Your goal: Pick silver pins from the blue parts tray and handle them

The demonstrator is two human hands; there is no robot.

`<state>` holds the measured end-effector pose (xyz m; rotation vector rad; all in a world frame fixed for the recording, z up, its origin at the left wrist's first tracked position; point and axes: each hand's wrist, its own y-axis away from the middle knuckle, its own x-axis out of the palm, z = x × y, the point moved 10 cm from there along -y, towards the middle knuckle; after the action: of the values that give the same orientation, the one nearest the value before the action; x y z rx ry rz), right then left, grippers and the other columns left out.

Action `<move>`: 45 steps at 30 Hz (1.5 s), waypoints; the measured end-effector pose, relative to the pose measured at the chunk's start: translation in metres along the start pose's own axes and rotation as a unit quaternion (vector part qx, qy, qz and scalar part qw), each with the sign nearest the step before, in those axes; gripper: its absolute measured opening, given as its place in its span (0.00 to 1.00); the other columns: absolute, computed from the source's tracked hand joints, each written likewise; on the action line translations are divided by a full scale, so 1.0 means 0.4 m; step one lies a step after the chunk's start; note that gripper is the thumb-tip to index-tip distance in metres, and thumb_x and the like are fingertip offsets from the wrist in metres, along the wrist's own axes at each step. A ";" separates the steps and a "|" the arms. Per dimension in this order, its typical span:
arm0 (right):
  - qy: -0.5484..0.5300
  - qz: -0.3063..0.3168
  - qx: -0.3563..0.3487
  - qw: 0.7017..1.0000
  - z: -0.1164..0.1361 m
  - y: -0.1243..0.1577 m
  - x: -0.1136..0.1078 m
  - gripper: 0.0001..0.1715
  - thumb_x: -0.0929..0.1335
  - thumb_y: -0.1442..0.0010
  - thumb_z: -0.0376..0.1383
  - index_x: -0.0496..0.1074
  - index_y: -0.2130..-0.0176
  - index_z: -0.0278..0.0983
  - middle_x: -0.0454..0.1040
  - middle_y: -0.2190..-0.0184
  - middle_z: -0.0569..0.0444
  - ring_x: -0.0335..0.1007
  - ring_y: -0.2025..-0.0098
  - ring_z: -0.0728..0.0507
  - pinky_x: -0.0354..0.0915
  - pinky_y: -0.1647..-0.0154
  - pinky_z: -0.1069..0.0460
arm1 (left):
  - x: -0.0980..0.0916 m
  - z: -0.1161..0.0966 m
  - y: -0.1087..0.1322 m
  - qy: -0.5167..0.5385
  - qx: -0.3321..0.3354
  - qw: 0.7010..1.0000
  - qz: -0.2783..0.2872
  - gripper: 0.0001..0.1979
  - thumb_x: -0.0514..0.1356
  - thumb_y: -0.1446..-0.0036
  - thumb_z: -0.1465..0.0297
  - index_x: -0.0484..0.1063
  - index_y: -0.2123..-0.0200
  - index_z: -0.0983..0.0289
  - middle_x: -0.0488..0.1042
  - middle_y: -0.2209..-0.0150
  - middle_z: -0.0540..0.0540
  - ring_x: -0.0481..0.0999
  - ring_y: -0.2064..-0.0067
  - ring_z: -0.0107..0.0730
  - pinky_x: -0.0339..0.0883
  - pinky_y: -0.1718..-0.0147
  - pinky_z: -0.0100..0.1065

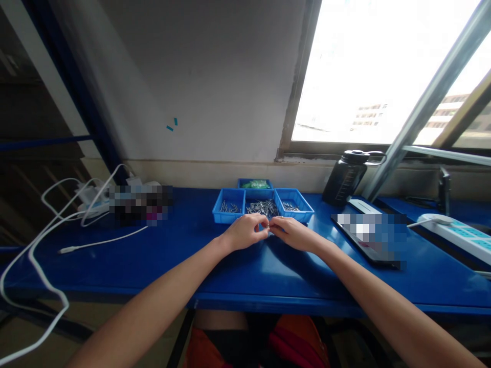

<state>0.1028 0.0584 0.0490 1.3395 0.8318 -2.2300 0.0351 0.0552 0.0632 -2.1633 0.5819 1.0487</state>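
I see a person's left hand [245, 233] and right hand [295, 234] close together over a blue table [153, 266], with their fingertips meeting in the middle. The left thumb and pointing finger curl round toward each other, and the right fingers reach over to meet them. There may be a tiny thing pinched there, but it is too small for me to tell, so I can't say if either hand is holding on to something. Just past the fingertips is a middle blue box, with a big pile of thin, shiny metal bits [262, 207] in it. Past the left hand is a left blue box [228, 219] with a few thin metal bits [229, 207] in it. Past the right hand is a right blue box [301, 217] with some small metal bits [290, 206] too. Farther off, behind the middle one, a back blue box [240, 185] holds something green [255, 184]. Out to the right of the right hand lies a flat dark thing [345, 232], partly blurred, and beyond it a black bottle [345, 179] leans in my view. Well off to the left of the left hand, a white cord [111, 239] lies on the table.
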 end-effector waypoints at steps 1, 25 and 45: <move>-0.002 0.000 0.001 1.000 -0.001 0.000 -0.001 0.10 0.59 0.40 0.35 0.67 0.66 0.36 0.71 0.70 0.52 0.65 0.69 0.48 0.59 0.68 0.54 | 0.000 0.001 0.001 0.001 -0.006 1.000 0.003 0.07 0.54 0.47 0.67 0.68 0.66 0.62 0.71 0.70 0.49 0.69 0.70 0.27 0.61 0.68 0.27; -0.004 0.002 0.041 0.999 -0.018 0.002 -0.016 0.12 0.60 0.40 0.39 0.69 0.67 0.36 0.69 0.77 0.55 0.62 0.75 0.50 0.56 0.74 0.56 | 0.016 0.045 0.004 -0.098 -0.062 0.992 0.041 0.13 0.50 0.44 0.60 0.70 0.66 0.60 0.73 0.72 0.50 0.71 0.70 0.31 0.57 0.75 0.27; -0.034 -0.015 0.066 0.997 -0.047 0.006 -0.024 0.04 0.64 0.45 0.35 0.66 0.69 0.36 0.68 0.80 0.58 0.62 0.77 0.51 0.56 0.76 0.57 | 0.003 0.057 0.001 -0.104 -0.084 0.991 0.028 0.08 0.53 0.47 0.67 0.70 0.69 0.63 0.74 0.69 0.53 0.72 0.67 0.33 0.61 0.70 0.29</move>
<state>0.1208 0.0694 0.0501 1.3103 0.6949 -2.3755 0.0238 0.0710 0.0513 -2.1542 0.4739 1.3778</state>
